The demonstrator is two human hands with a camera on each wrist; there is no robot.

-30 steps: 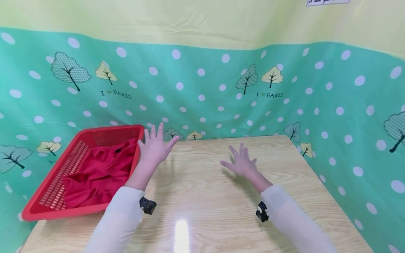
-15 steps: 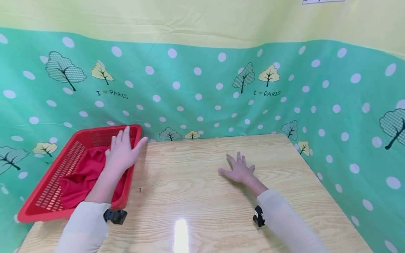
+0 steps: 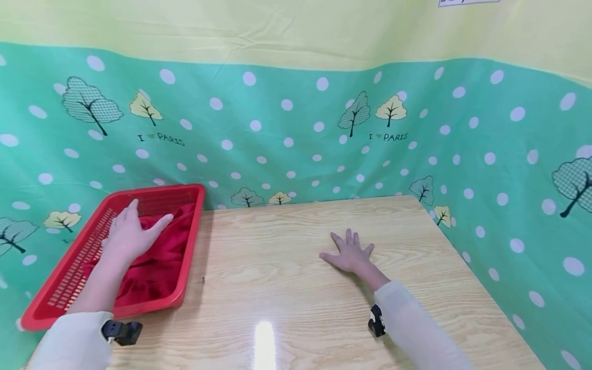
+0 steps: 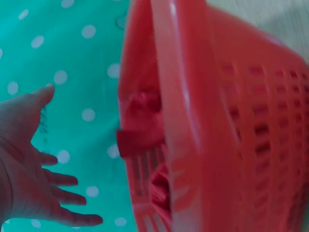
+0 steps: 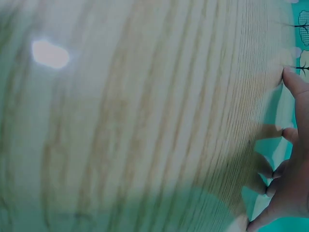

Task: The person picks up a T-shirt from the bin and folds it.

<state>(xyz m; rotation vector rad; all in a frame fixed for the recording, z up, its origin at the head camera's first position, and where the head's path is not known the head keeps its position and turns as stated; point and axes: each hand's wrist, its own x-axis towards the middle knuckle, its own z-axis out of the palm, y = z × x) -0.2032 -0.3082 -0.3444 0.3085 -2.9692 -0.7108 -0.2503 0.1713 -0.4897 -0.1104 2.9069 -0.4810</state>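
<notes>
A red plastic basket (image 3: 189, 257) with slotted walls stands at the table's left, holding crumpled dark red cloth (image 3: 157, 267). Over it hovers my left hand (image 3: 127, 236), fingers spread and holding nothing; in the head view it overlaps the cloth. The left wrist view shows that hand (image 4: 29, 164) above the rim of the basket (image 4: 188, 116), with bits of the cloth (image 4: 145, 121) inside. My right hand (image 3: 350, 254) rests on the wooden table with spread fingers. In the right wrist view, fingertips of the right hand (image 5: 292, 169) meet the tabletop.
The light wood-grain table (image 3: 277, 267) reaches back to a green dotted curtain (image 3: 277, 133) with printed trees, which also runs along the right side. A tiny dark speck (image 3: 203, 280) lies on the table right of the basket. Black cameras sit on both wrists.
My left hand has moved left from beside the basket's right rim to over the cloth. The right hand has lowered slightly onto the table, fingers still spread.
</notes>
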